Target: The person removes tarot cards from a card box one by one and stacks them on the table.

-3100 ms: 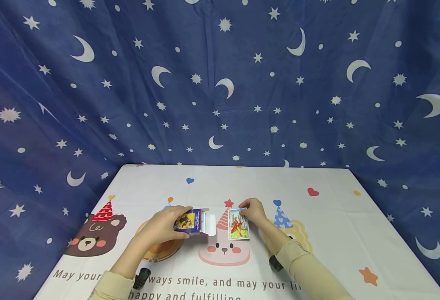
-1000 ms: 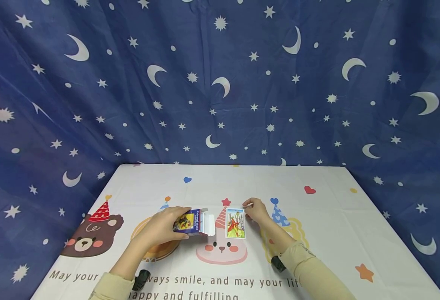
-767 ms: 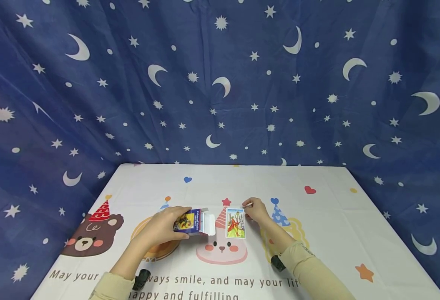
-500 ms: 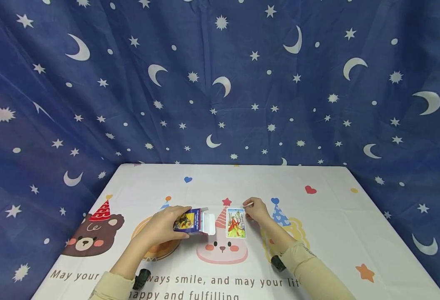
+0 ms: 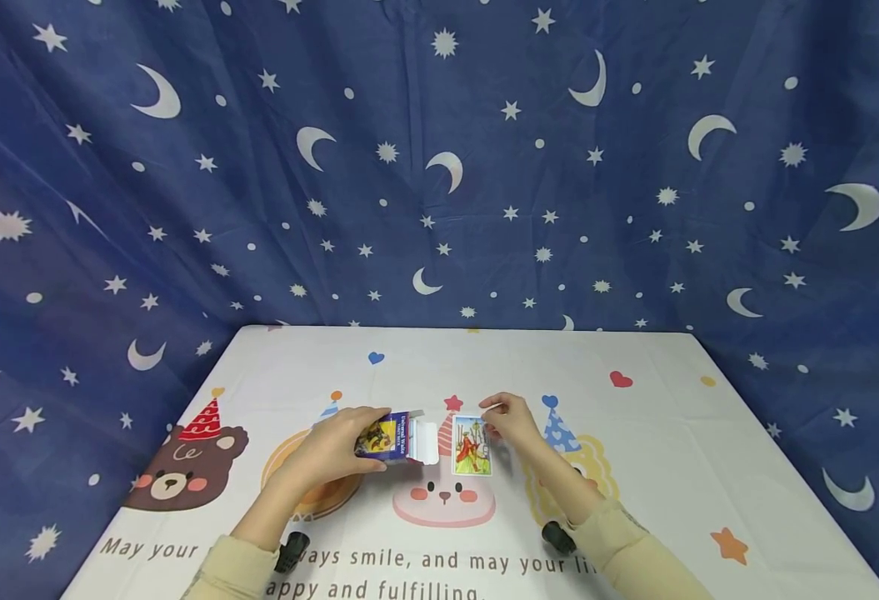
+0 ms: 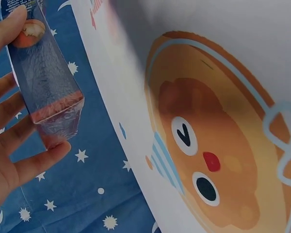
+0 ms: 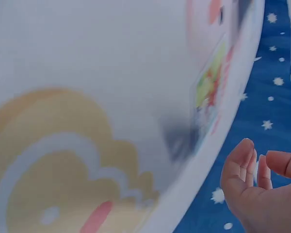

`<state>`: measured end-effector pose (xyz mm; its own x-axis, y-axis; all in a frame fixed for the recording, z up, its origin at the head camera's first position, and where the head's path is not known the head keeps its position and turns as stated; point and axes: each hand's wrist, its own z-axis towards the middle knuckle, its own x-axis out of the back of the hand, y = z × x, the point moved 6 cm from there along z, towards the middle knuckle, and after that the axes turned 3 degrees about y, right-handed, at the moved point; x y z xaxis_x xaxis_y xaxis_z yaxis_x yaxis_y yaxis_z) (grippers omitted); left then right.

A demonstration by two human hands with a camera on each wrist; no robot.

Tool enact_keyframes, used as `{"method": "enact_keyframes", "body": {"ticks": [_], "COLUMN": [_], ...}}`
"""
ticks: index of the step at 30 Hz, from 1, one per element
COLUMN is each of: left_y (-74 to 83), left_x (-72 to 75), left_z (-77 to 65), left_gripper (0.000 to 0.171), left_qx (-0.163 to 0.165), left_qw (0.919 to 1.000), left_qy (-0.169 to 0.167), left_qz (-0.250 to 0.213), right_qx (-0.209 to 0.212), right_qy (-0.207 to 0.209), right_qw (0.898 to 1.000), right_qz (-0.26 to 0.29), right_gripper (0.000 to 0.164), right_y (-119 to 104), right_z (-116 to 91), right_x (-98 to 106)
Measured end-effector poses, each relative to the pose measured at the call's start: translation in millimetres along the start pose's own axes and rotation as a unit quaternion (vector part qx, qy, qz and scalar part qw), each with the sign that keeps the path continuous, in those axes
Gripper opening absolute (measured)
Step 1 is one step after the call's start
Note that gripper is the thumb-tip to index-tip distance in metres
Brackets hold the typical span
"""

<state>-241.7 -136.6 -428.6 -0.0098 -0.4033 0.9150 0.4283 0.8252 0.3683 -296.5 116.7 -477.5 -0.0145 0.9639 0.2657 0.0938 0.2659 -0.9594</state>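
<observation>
My left hand (image 5: 330, 450) grips a dark blue tarot card box (image 5: 382, 437) with a yellow picture, fingers along one side and thumb along the other. Its white flap (image 5: 427, 442) stands out toward the right, at the opened end. In the left wrist view, shiny clear film covers the box (image 6: 46, 77). A picture card (image 5: 472, 447) with a red-clad figure lies face up on the tablecloth, just right of the flap. My right hand (image 5: 516, 423) hovers at the card's upper right corner. The right wrist view shows its loosely bent fingers (image 7: 237, 162) apart from the thumb, holding nothing.
A white tablecloth (image 5: 559, 362) printed with cartoon animals, hearts and lettering covers the table. Behind and beside it hangs a dark blue curtain (image 5: 379, 175) with moons and stars. Black wrist devices (image 5: 292, 552) sit at both wrists.
My right hand let go of the card, drew off to the right, and is now back over its corner. The left hand has shifted the box slightly right and away from me.
</observation>
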Motion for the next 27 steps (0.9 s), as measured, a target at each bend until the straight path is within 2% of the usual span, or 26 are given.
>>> {"method": "enact_keyframes", "body": {"ticks": [2,5,9,13,20,27], "left_y": [1.6,4.0,6.2,7.3,8.3,3.4], "left_x": [0.4,1.3,1.4,0.2,-1.1,-4.2], "left_z": [1.7,3.5,5.4,7.8,11.1,12.3], "left_gripper": [0.077,0.077,0.077,0.077,0.077,0.077], "left_qx": [-0.005,-0.01,-0.017,-0.025,-0.036,-0.034], "left_qw": [1.0,0.9999,0.9998,0.9996,0.9993,0.9994], "left_qy": [0.002,0.004,0.008,0.013,0.012,0.0], "left_qz": [-0.001,-0.005,-0.004,0.0,0.003,0.012], "right_qx": [0.02,0.021,-0.015,-0.024,-0.019,-0.009], "right_qy": [-0.014,-0.018,-0.004,-0.006,-0.039,-0.093], "right_qw": [0.999,0.999,1.0,0.999,0.998,0.993], "right_qz": [0.024,0.033,0.027,0.039,0.053,0.073], "right_gripper": [0.019,0.018,0.021,0.021,0.023,0.026], "right_y": [-4,-6,-9,-17,-22,-21], "right_z": [-4,-7,-9,-16,-24,-26], "right_x": [-1,-4,-7,-10,-20,-38]}}
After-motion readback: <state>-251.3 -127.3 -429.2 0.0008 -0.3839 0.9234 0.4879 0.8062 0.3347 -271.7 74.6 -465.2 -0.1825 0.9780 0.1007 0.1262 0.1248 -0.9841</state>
